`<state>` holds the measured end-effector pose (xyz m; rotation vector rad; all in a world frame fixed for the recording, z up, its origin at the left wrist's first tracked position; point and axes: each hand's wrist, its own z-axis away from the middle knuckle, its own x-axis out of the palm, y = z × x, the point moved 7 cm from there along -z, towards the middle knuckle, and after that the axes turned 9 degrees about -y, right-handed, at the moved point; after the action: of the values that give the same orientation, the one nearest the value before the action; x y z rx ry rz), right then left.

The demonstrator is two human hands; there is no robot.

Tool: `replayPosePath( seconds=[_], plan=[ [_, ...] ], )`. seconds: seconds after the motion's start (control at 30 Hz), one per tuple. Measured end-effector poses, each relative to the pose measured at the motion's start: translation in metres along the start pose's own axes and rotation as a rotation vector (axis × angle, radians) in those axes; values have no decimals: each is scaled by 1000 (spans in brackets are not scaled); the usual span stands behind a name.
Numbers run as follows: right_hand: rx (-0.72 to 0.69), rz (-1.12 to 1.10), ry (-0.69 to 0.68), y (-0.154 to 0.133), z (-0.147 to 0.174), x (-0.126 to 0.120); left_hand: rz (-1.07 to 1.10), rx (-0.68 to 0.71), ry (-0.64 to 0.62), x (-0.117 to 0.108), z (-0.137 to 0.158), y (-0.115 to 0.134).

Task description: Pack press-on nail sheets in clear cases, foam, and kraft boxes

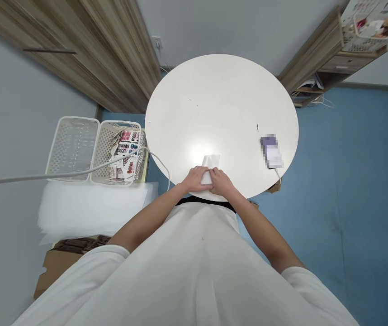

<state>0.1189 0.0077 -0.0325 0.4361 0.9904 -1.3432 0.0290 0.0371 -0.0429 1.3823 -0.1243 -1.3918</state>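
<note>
At the near edge of the round white table (214,99), a small flat white packet (211,160) lies between my hands, with a thin, slightly see-through part pointing away from me. Its exact kind is too small to tell. My left hand (194,179) is closed on its left side, thumb and fingers bent around it. From the right, my right hand (221,183) pinches it with curled fingers, close to the left fingertips. The fingers hide part of the packet.
A blurred-out phone-like object (271,151) with a cable lies at the table's right. To the left stand two white baskets, one (94,151) holding packs of press-on nails. A white cable (75,174) crosses above them. Clear white sheets (92,206) lie nearer, beside a cardboard box (55,269).
</note>
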Motion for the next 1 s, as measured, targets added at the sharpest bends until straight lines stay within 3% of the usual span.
replayPosePath(
  seconds=[0.13, 0.3, 0.47, 0.6, 0.77, 0.9, 1.0],
  plan=[
    [-54, -82, -66, 2, 7, 4, -12, 23, -94, 8, 9, 3],
    [-86, -257, -213, 15, -12, -8, -11, -128, -6, 8, 0, -13],
    [-30, -388, -306, 31, -35, -25, 84, -160, 62, 6, -7, -20],
    [22, -408, -143, 42, -45, -32, 213, -275, 202, 6, -6, -29],
    [206, -305, 162, 46, -40, -26, 222, -392, 366, 2, -7, -32],
    [314, -258, 390, 38, -18, -19, 217, -390, 371, 0, -11, -29],
    [286, -288, 423, 27, -2, -6, 197, -364, 325, 1, -15, -26]
  ],
)
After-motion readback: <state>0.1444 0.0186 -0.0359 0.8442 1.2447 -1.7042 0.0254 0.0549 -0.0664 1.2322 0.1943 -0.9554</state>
